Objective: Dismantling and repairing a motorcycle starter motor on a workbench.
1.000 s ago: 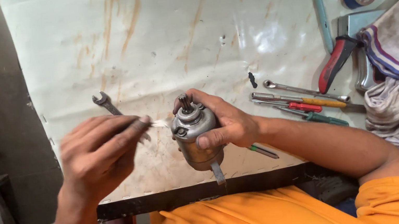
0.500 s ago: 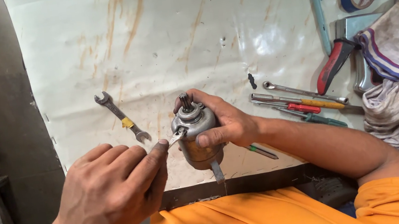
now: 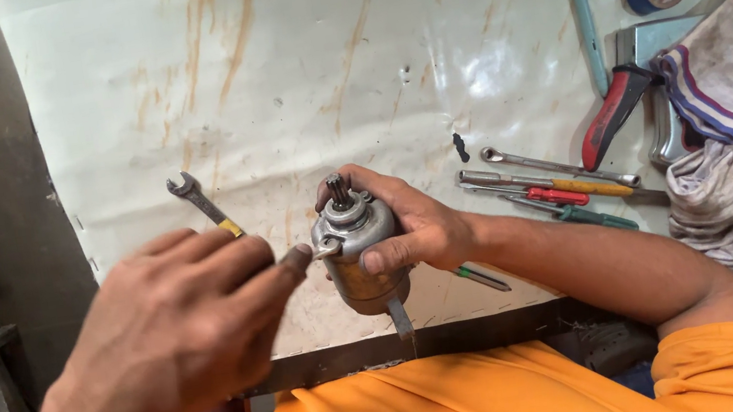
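Right hand (image 3: 409, 229) grip clenched around small motor (image 3: 358, 256), held upright above counter (image 3: 290, 82) front edge. Left hand (image 3: 180, 321) fingers pinched at motor's side lug, contents unseen. Wrench (image 3: 203, 201) left of motor. Risk: one-handed hold slips; motor drops off edge.

Bright glare is seen on the white table sheet (image 3: 463, 75); the left hand (image 3: 182, 330) is blurred.
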